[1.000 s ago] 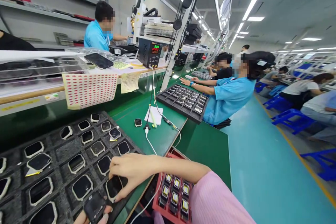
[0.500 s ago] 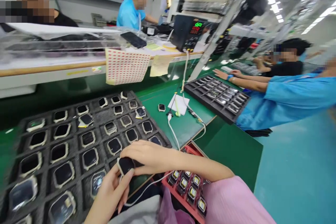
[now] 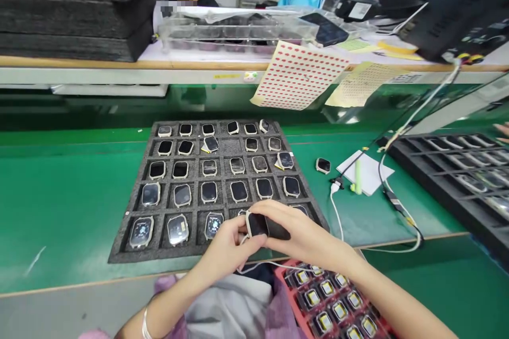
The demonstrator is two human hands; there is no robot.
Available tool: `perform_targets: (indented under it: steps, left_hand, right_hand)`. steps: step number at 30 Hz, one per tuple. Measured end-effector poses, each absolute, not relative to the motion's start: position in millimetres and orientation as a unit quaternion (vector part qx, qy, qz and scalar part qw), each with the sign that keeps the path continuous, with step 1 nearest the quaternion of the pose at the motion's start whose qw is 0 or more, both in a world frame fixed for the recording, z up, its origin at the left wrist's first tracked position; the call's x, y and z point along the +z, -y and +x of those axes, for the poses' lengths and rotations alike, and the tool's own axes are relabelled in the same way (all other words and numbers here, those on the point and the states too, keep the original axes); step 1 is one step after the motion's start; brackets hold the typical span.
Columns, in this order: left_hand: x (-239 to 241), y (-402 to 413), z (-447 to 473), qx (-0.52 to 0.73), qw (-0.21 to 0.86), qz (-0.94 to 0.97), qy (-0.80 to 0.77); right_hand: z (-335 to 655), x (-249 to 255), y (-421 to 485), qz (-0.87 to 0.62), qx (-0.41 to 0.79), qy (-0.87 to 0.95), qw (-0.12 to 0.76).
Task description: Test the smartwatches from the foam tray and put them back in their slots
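Note:
A square smartwatch (image 3: 257,224) with a dark screen and a pale frame is held over the near edge of a black foam tray (image 3: 222,255). My left hand (image 3: 228,246) is closed on its lower left side, thumb at the bottom edge. A white cable (image 3: 264,263) runs from beneath those fingers. Across the top and right of the watch, my right hand (image 3: 302,230) curls its fingers and grips it too. In the tray's compartments lie several similar watches (image 3: 209,192), a few of them lit. One more watch (image 3: 323,165) lies on the green bench right of the tray.
A red tray (image 3: 296,302) of small watch parts sits below the bench edge at my right. Cables cross a white paper (image 3: 369,172) with a green pen-like item (image 3: 358,177). Another black tray (image 3: 445,169) stands far right. Sticker sheets (image 3: 300,74) hang from the shelf.
My view has swung left and down, so the tray appears further right and squarer. Both hands still hold the smartwatch.

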State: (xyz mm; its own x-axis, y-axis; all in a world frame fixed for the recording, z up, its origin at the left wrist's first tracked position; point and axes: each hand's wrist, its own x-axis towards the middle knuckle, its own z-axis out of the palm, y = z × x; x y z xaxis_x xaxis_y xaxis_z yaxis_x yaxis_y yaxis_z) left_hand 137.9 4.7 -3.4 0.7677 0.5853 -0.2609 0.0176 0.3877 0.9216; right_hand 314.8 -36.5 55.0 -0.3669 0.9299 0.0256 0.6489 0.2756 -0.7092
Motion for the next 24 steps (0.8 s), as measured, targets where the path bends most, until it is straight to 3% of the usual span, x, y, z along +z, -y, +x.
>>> perform_targets:
  steps: [8,24]
  left_hand:
    - [-1.8,-6.0,135.4,0.186,0.789,0.513,-0.281]
    - [2.6,-7.6,132.1,0.158,0.837,0.46,-0.251]
  right_hand:
    - [309.5,43.9,41.7,-0.56,0.267,0.743,0.25]
    - [320.5,35.0,32.6,-0.51,0.441,0.666,0.319]
